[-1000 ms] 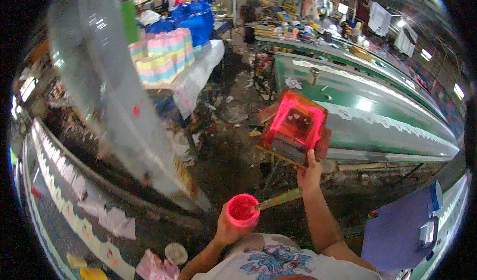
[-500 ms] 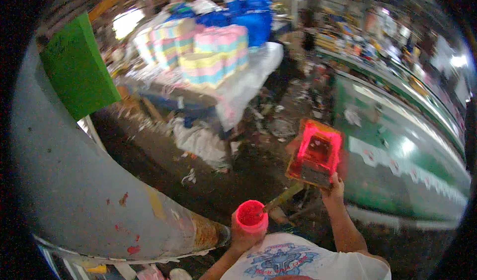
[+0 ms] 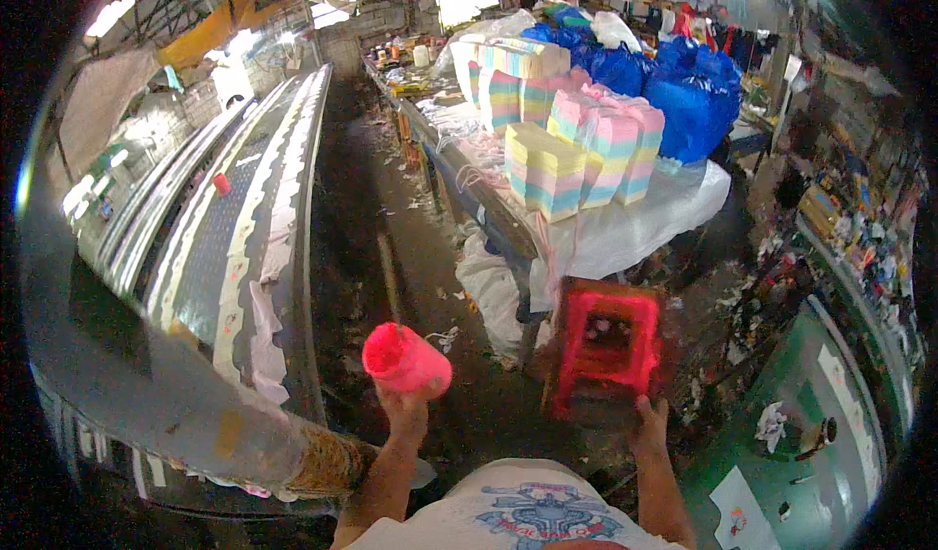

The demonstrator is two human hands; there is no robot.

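In my left hand [image 3: 404,415] is a bright pink tub [image 3: 415,362], tilted, with pink ink at its mouth. My fingers wrap its lower side. A thin stick-like streak rises beyond the tub's mouth; whether it stands in the tub I cannot tell. My right hand [image 3: 649,425] grips the lower right edge of a small screen-printing frame [image 3: 614,340]. Pink ink coats the mesh in a band around a dark middle. The frame is held up in front of me, apart from the tub, and is slightly blurred.
Ahead, a table [image 3: 674,196] carries striped pastel stacks [image 3: 547,174] and blue plastic bags [image 3: 699,101]. On the left run long printing tables [image 3: 230,257] with fabric pieces and a red container [image 3: 222,184]. A grey curved beam [image 3: 176,384] is near left; a green table [image 3: 782,452] lies right.
My view has swung left, bringing the long tables into sight. My left hand has moved the tub leftward and up, away from the frame. Both hands keep their hold.
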